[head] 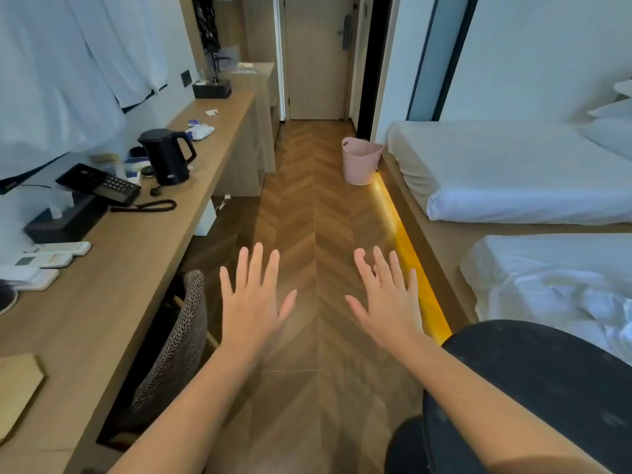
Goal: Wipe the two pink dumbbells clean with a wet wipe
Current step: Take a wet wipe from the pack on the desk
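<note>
Both forearms reach forward over the herringbone floor [318,200], palms down. The left hand [251,299] and right hand [386,302] are released, fingers straight and spread, holding nothing, level with each other and apart. The dumbbells lie outside the view. On the surface [113,302] at left, a white-and-blue soft packet [200,131] lies beyond the black kettle [167,155], toward the far end, well apart from both hands.

Pink bin [359,162], black kettle [168,155], herringbone floor [318,206].
</note>
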The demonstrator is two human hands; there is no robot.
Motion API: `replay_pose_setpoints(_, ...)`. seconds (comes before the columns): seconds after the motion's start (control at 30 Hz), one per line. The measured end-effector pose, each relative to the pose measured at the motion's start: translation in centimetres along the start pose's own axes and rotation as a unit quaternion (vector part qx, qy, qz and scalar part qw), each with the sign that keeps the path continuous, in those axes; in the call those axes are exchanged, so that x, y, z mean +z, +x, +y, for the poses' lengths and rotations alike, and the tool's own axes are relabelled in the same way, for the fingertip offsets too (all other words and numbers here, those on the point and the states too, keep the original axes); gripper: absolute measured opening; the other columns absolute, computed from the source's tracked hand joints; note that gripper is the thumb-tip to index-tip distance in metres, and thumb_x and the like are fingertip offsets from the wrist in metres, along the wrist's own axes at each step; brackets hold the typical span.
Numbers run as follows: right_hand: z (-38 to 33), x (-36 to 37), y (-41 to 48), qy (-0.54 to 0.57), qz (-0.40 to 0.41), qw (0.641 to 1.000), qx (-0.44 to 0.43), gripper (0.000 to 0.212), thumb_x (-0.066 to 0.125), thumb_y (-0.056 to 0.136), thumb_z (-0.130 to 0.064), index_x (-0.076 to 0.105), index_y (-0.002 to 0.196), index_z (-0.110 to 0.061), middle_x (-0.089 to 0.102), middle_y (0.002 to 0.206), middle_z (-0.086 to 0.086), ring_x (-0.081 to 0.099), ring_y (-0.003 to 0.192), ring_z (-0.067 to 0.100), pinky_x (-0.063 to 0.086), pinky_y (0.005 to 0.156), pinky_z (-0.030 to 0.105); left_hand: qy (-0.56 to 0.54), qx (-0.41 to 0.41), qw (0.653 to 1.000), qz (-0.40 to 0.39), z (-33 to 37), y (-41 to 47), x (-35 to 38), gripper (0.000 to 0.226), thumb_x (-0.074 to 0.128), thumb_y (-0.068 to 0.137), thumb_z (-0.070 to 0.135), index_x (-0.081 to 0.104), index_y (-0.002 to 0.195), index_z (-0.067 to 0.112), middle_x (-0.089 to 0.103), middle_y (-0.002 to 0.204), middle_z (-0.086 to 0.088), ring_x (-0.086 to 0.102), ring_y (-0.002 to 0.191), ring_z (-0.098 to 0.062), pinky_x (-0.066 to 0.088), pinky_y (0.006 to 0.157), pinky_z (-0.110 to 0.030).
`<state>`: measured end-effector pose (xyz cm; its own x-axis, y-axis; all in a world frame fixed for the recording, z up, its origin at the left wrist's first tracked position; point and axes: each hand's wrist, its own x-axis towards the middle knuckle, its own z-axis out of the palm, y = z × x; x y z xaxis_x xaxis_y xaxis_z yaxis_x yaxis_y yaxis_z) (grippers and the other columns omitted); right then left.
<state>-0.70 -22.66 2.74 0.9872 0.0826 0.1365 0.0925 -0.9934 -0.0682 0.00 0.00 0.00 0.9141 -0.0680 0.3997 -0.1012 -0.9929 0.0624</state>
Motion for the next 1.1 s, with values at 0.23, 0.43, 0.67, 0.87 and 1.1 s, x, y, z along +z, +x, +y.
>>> replay_pose_setpoints(0.23, -0.8, 0.4, 4.1, -0.003, -0.020, 1.000, -0.008, 0.071, 0.029, 0.099, -0.060, 0.000, 0.157, -0.034, -0.004, 0.167, 0.004, -0.006, 0.153, 0.031, 0.007, 0.122, 0.056, 0.005, -0.036, 0.999, 0.002, -2.9, 3.1, 1.1, 0.074, 0.036, 0.091, 0.057, 0.035, 0.152, 0.014, 0.027, 0.161, -0.016, 0.019, 0.150, -0.037, 0.023, 0.114, -0.064)
replay_pose_setpoints(0.43, -2.8, 2.4, 10.5, 0.004, -0.022, 1.000, -0.014, 0.070, 0.032, 0.099, -0.061, 0.001, 0.157, -0.036, -0.005, 0.167, 0.003, -0.006, 0.153, 0.031, 0.004, 0.122, 0.055, -0.001, -0.031, 0.999, 0.014, -5.6, 8.5, 3.8, 0.074, 0.035, 0.091, 0.057, 0.035, 0.152, 0.014, 0.027, 0.161, -0.015, 0.017, 0.150, -0.036, 0.022, 0.114, -0.064)
replay_pose_setpoints(0.67, -5.4, 5.2, 21.5, -0.009, -0.025, 1.000, -0.001, 0.071, 0.033, 0.098, -0.062, 0.003, 0.157, -0.036, -0.003, 0.167, 0.003, -0.003, 0.153, 0.031, 0.004, 0.121, 0.055, 0.021, -0.029, 0.999, 0.006, -11.0, 17.9, 7.8, 0.074, 0.040, 0.092, 0.059, 0.037, 0.151, 0.015, 0.029, 0.160, -0.015, 0.020, 0.149, -0.037, 0.020, 0.114, -0.062)
replay_pose_setpoints(0.87, -7.0, 7.3, 26.8, -0.006, -0.035, 0.999, 0.005, 0.070, 0.032, 0.098, -0.062, 0.006, 0.157, -0.036, 0.001, 0.167, 0.002, 0.000, 0.154, 0.031, 0.008, 0.122, 0.057, 0.021, -0.017, 1.000, -0.012, -13.5, 23.0, 10.5, 0.071, 0.042, 0.094, 0.058, 0.037, 0.151, 0.015, 0.030, 0.160, -0.015, 0.021, 0.149, -0.037, 0.021, 0.114, -0.062)
replay_pose_setpoints(1.1, -6.2, 9.3, 33.8, -0.009, -0.066, 0.998, 0.009, 0.071, 0.028, 0.097, -0.065, -0.003, 0.156, -0.038, -0.008, 0.167, 0.000, -0.006, 0.153, 0.031, 0.005, 0.122, 0.057, 0.018, -0.018, 0.999, -0.020, -13.9, 28.9, 13.8, 0.076, 0.053, 0.089, 0.060, 0.040, 0.150, 0.016, 0.032, 0.159, -0.015, 0.026, 0.147, -0.037, 0.022, 0.114, -0.062)
